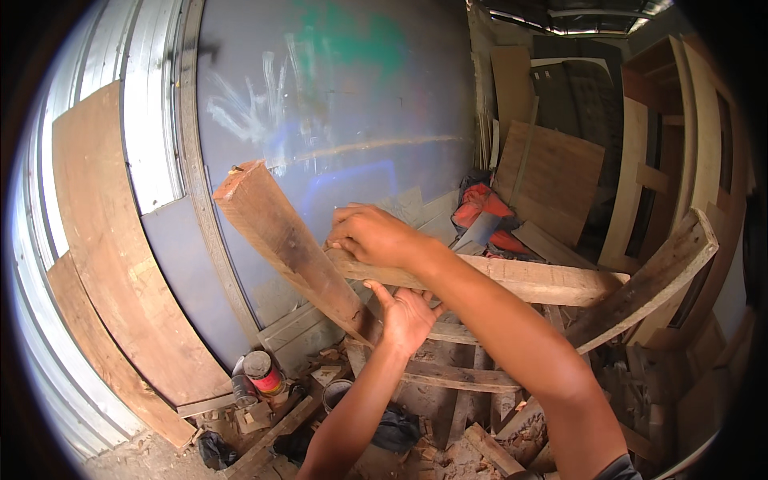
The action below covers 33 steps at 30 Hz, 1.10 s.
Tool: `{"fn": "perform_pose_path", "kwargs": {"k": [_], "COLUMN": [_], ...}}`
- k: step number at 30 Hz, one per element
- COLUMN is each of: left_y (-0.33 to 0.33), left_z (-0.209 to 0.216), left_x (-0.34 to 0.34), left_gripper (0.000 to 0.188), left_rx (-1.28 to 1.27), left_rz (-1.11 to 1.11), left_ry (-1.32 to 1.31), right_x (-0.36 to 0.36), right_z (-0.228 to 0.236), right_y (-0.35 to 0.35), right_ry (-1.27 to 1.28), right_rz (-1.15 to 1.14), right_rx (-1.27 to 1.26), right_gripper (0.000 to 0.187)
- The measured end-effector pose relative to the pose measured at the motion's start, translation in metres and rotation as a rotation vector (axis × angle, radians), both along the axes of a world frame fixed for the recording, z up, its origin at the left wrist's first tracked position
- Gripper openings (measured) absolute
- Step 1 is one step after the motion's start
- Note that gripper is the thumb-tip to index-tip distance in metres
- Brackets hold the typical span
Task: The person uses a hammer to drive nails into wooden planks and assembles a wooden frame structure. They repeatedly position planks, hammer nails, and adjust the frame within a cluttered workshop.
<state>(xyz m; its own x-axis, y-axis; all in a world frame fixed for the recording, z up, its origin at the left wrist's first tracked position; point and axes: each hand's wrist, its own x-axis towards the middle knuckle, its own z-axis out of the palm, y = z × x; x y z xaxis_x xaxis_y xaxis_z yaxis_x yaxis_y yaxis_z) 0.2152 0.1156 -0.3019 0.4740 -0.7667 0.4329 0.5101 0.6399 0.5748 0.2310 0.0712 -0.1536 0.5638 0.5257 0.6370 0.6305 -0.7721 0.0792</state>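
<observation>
A wooden frame stands in front of me. Its thick left post [284, 248] leans up toward the far left, and a wooden rail [512, 276] runs from it to the curved right post [648, 280]. Crossing over from the right, my right hand [372, 234] is closed on top of the rail's left end, close to the post. Its fingertips are partly hidden. Below it, my left hand [406, 318] grips the rail from underneath, thumb against the near side and fingers mostly behind the wood. Lower slats [460, 378] of the frame show beneath my hands.
Plywood sheets [128, 256] lean on the corrugated metal wall at left. A paint-marked grey panel [344, 104] stands behind the frame. Cans [262, 372], wood offcuts [492, 450] and black plastic [398, 428] litter the floor. Red-and-black cloth [484, 212] and wooden cabinet frames [680, 136] are at far right.
</observation>
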Motion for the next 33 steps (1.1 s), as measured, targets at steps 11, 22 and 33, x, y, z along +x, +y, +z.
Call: {"fn": "perform_pose_path", "kwargs": {"k": [11, 22, 33], "left_y": [0.0, -0.004, -0.025], "left_z": [0.004, 0.006, 0.025], "left_x": [-0.008, -0.01, -0.027], "left_gripper": [0.115, 0.11, 0.109], "left_rx": [-0.048, -0.047, -0.29], "left_rz": [-0.019, -0.02, 0.05], "left_ry": [0.05, 0.147, 0.39], "right_x": [-0.018, -0.036, -0.242], "right_z": [0.004, 0.001, 0.015], "right_y": [-0.011, -0.019, -0.095], "right_ry": [0.116, 0.058, -0.128], "right_rz": [-0.06, -0.104, -0.66], "right_rx": [0.07, -0.054, 0.121], "right_gripper": [0.011, 0.007, 0.009]}}
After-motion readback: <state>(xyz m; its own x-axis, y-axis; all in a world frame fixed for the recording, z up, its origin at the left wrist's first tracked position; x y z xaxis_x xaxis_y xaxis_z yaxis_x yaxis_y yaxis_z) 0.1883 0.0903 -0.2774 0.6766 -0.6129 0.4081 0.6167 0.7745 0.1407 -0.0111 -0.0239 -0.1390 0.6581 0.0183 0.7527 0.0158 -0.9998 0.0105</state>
